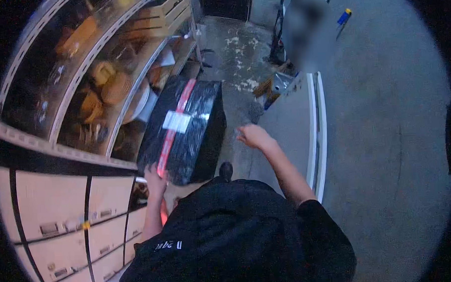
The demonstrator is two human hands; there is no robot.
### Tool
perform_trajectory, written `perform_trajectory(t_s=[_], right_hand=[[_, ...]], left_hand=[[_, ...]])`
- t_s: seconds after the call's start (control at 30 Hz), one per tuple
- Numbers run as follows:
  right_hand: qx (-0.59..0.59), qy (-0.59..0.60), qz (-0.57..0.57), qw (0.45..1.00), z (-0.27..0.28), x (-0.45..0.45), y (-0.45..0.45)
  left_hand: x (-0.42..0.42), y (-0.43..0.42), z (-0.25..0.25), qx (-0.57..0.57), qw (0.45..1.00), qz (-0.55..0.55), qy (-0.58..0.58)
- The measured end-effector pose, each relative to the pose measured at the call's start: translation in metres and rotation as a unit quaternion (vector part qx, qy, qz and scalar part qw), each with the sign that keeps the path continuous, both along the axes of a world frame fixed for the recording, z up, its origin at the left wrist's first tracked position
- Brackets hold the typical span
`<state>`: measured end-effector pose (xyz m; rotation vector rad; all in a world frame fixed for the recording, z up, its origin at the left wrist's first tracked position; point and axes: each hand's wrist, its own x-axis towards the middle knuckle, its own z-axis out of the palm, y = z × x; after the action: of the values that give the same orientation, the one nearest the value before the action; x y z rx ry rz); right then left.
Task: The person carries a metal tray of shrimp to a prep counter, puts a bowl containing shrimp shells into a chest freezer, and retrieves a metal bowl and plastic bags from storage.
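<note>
A large box wrapped in shiny black plastic stands by the shelves, with a red strip of tape along its top and a white label across the strip. At the box's near left corner, my left hand lies against the wrap by the end of the tape, its fingers somewhat spread and blurred. My right hand is out in front, right of the box and apart from it, fingers curled together. Whatever it may hold is too small to tell. A fuzzy grey thing shows just beyond it.
Metal shelves with baskets and a wooden crate rise at the left. Pale lockers stand at the lower left. A grey panel with white edges is on my right. Past it, a blue and yellow tool shows, beside a blurred area.
</note>
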<state>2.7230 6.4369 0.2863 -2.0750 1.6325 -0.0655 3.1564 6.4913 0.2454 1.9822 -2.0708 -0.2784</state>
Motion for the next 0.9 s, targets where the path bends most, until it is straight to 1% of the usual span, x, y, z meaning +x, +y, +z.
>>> perform_trajectory(t_s=[0.03, 0.07, 0.1, 0.13, 0.17, 0.2, 0.23, 0.3, 0.33, 0.37, 0.4, 0.43, 0.47, 0.5, 0.53, 0.57, 0.6, 0.63, 0.67, 0.7, 0.73, 0.77, 0.83, 0.87, 0.9], right_hand=[[0.021, -0.013, 0.01, 1.0, -0.013, -0.005, -0.008], [0.042, -0.027, 0.02, 0.999, -0.02, -0.013, -0.019], [0.047, -0.022, 0.018, 0.998, -0.021, -0.022, -0.038], [0.103, -0.002, 0.028, 0.994, -0.021, -0.033, -0.059], [0.158, 0.019, 0.038, 0.986, -0.019, -0.046, -0.078], [0.156, 0.02, 0.033, 0.987, -0.015, -0.062, -0.1], [0.162, 0.01, 0.025, 0.986, -0.01, -0.082, -0.118], [0.171, -0.008, 0.012, 0.985, -0.004, -0.124, -0.157], [0.168, -0.006, 0.007, 0.986, -0.003, -0.146, -0.184], [0.19, 0.033, 0.004, 0.981, 0.0, -0.169, -0.215], [0.212, 0.071, -0.001, 0.975, -0.001, -0.19, -0.245], [0.209, 0.073, -0.006, 0.975, -0.005, -0.208, -0.273], [0.178, 0.041, 0.007, 0.983, -0.009, -0.224, -0.302], [0.147, 0.009, 0.02, 0.989, -0.013, -0.241, -0.334], [0.063, -0.071, 0.044, 0.994, -0.025, -0.257, -0.373], [0.062, -0.072, 0.045, 0.994, -0.018, -0.264, -0.414], [0.014, -0.136, 0.044, 0.99, -0.003, -0.262, -0.459], [-0.034, -0.2, 0.042, 0.978, 0.01, -0.258, -0.499], [-0.037, -0.196, 0.046, 0.979, 0.018, -0.257, -0.533], [-0.071, -0.244, 0.079, 0.964, 0.023, -0.256, -0.569], [-0.104, -0.29, 0.113, 0.945, 0.028, -0.26, -0.605], [-0.112, -0.285, 0.119, 0.945, 0.035, -0.268, -0.641], [-0.128, -0.231, 0.177, 0.948, 0.046, -0.289, -0.715], [-0.183, -0.229, 0.164, 0.942, 0.04, -0.304, -0.761], [-0.197, -0.224, 0.163, 0.941, 0.043, -0.318, -0.799]], left_hand=[[-0.024, -0.024, -0.009, -0.016, 0.999, -0.032, 0.015], [-0.056, -0.056, 0.001, 0.01, 0.999, -0.031, 0.04], [-0.081, -0.1, -0.01, -0.009, 0.996, -0.067, 0.057], [-0.107, -0.144, -0.02, -0.028, 0.992, -0.103, 0.074], [-0.148, -0.176, 0.001, -0.036, 0.988, -0.13, 0.079], [-0.183, -0.212, 0.015, -0.045, 0.977, -0.149, 0.148], [-0.208, -0.244, 0.022, -0.047, 0.975, -0.155, 0.149], [-0.251, -0.304, 0.021, -0.111, 0.963, -0.206, 0.134], [-0.265, -0.332, 0.015, -0.082, 0.97, -0.172, 0.151], [-0.281, -0.363, 0.016, -0.085, 0.969, -0.176, 0.153], [-0.298, -0.395, 0.018, -0.102, 0.97, -0.156, 0.154], [-0.316, -0.43, 0.019, -0.118, 0.972, -0.136, 0.154], [-0.324, -0.45, 0.009, -0.142, 0.974, -0.112, 0.135], [-0.331, -0.474, -0.006, -0.143, 0.974, -0.111, 0.135], [-0.339, -0.5, -0.025, -0.121, 0.979, -0.082, 0.145], [-0.349, -0.528, -0.034, -0.099, 0.981, -0.053, 0.156], [-0.362, -0.555, -0.03, -0.1, 0.981, -0.052, 0.155], [-0.373, -0.582, -0.023, -0.074, 0.98, -0.086, 0.165], [-0.385, -0.607, -0.02, -0.051, 0.976, -0.118, 0.178], [-0.396, -0.638, -0.023, -0.062, 0.974, -0.117, 0.182], [-0.406, -0.666, -0.028, -0.077, 0.972, -0.087, 0.205], [-0.417, -0.695, -0.033, -0.091, 0.968, -0.057, 0.229], [-0.441, -0.755, -0.037, -0.098, 0.962, -0.053, 0.249], [-0.45, -0.794, -0.038, -0.094, 0.959, -0.059, 0.262], [-0.461, -0.831, -0.048, -0.106, 0.956, -0.068, 0.264]])
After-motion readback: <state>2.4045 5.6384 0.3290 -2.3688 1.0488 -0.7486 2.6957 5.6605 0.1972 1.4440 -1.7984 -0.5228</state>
